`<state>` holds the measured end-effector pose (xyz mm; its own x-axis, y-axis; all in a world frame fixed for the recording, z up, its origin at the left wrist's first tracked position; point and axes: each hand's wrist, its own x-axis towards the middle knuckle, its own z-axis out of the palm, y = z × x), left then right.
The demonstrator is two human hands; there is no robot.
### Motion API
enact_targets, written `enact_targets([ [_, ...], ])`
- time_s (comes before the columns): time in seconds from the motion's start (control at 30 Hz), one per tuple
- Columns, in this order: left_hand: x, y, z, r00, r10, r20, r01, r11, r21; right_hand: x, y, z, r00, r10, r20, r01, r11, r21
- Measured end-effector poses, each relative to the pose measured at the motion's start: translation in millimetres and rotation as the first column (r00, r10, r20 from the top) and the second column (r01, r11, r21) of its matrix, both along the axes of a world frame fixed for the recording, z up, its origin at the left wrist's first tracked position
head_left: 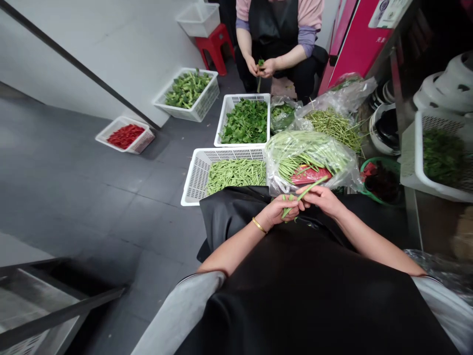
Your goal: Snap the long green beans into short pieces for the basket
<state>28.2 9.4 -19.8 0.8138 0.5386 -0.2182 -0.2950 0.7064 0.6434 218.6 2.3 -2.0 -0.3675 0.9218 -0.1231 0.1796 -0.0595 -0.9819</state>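
Note:
Over my black-aproned lap, my left hand is closed around some green bean pieces and the lower end of a long green bean. My right hand pinches the same bean from the other side, its fingertips meeting those of the left. Just beyond them lies a clear plastic bag of long green beans with a red packet among them. Cut bean pieces partly fill a white slotted basket in front and to the left of my hands.
Behind stands a white basket of leafy greens. Opposite sits a co-worker handling a green stem. Baskets of cut green vegetables and red peppers stand at left. A green basin and a steel shelf are at right.

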Motion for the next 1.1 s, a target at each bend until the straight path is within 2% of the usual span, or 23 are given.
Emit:
enact_targets([
  [0.07,3.2,-1.0,1.3,0.998,0.015,-0.053,-0.017,0.999,-0.038,-11.2,5.2,-5.8,0.980,-0.078,0.185,0.052,0.988,0.143],
  [0.1,4.9,-1.2,1.3,0.994,0.045,-0.098,-0.052,0.996,-0.070,-14.8,9.4,-10.2,0.930,-0.137,0.342,0.056,0.970,0.235],
  [0.17,7.1,-0.8,0.0,0.972,0.116,-0.205,-0.141,0.984,-0.113,-16.5,18.1,-19.5,0.721,-0.241,0.649,-0.007,0.935,0.356],
  [0.2,7.6,0.0,-1.3,0.956,0.150,-0.252,-0.182,0.977,-0.108,-15.2,21.0,-23.7,0.609,-0.260,0.749,-0.047,0.931,0.362],
  [0.23,7.7,1.1,-3.0,0.936,0.196,-0.293,-0.228,0.970,-0.080,-13.4,22.2,-26.9,0.537,-0.241,0.809,-0.073,0.941,0.329],
  [0.27,7.7,2.6,-4.9,0.909,0.258,-0.326,-0.283,0.959,-0.031,-12.0,21.2,-29.1,0.523,-0.188,0.831,-0.082,0.960,0.268],
  [0.3,7.7,4.3,-6.8,0.876,0.331,-0.350,-0.342,0.939,0.032,-11.6,18.1,-30.2,0.567,-0.107,0.817,-0.084,0.979,0.187],
  [0.37,8.3,8.1,-10.3,0.806,0.455,-0.379,-0.426,0.890,0.163,-14.7,8.0,-28.8,0.727,0.059,0.684,-0.093,0.996,0.014],
  [0.43,9.5,11.6,-12.0,0.766,0.509,-0.392,-0.427,0.859,0.281,-20.9,-1.8,-23.5,0.844,0.173,0.508,-0.135,0.985,-0.111],
  [0.47,9.8,13.1,-11.8,0.761,0.515,-0.394,-0.407,0.852,0.329,-23.2,-4.6,-19.5,0.870,0.209,0.448,-0.168,0.977,-0.130],
  [0.53,8.4,15.8,-9.2,0.764,0.511,-0.394,-0.357,0.843,0.403,-22.5,-4.3,-9.4,0.885,0.228,0.406,-0.211,0.974,-0.086],
  [0.6,3.6,18.5,-4.8,0.792,0.459,-0.404,-0.291,0.864,0.412,-13.9,2.0,3.0,0.897,0.132,0.422,-0.165,0.985,0.043],
  [0.67,-3.3,21.3,-0.6,0.850,0.318,-0.420,-0.171,0.920,0.352,-1.9,9.4,15.6,0.904,0.018,0.428,-0.108,0.976,0.188],
  [0.7,-6.7,22.5,0.7,0.876,0.237,-0.420,-0.103,0.943,0.317,3.4,12.3,21.1,0.904,0.002,0.427,-0.118,0.962,0.245],
  [0.8,-11.6,23.1,0.6,0.925,0.046,-0.376,0.047,0.970,0.237,9.2,16.0,29.5,0.884,0.114,0.453,-0.294,0.889,0.351],
  [0.87,-7.5,20.1,-2.8,0.950,-0.012,-0.311,0.058,0.988,0.140,4.3,15.0,26.6,0.839,0.100,0.534,-0.362,0.836,0.413],
  [0.93,1.5,15.7,-8.5,0.971,0.007,-0.239,-0.007,1.000,-0.002,-4.6,12.3,18.2,0.758,-0.039,0.651,-0.354,0.814,0.461],
  [1.0,10.7,13.2,-15.6,0.967,0.112,-0.227,-0.144,0.981,-0.131,-12.3,8.5,7.9,0.649,-0.199,0.734,-0.288,0.829,0.479],
  [1.03,13.5,13.7,-19.4,0.954,0.175,-0.243,-0.221,0.959,-0.178,-13.8,6.7,3.0,0.617,-0.230,0.753,-0.257,0.845,0.468],
  [1.07,14.4,15.8,-23.1,0.934,0.240,-0.265,-0.299,0.930,-0.213,-13.1,5.6,-1.3,0.619,-0.199,0.760,-0.251,0.866,0.432],
  [1.1,13.3,19.4,-26.4,0.910,0.302,-0.284,-0.372,0.897,-0.238,-10.0,5.6,-5.3,0.649,-0.096,0.754,-0.287,0.888,0.360],
])
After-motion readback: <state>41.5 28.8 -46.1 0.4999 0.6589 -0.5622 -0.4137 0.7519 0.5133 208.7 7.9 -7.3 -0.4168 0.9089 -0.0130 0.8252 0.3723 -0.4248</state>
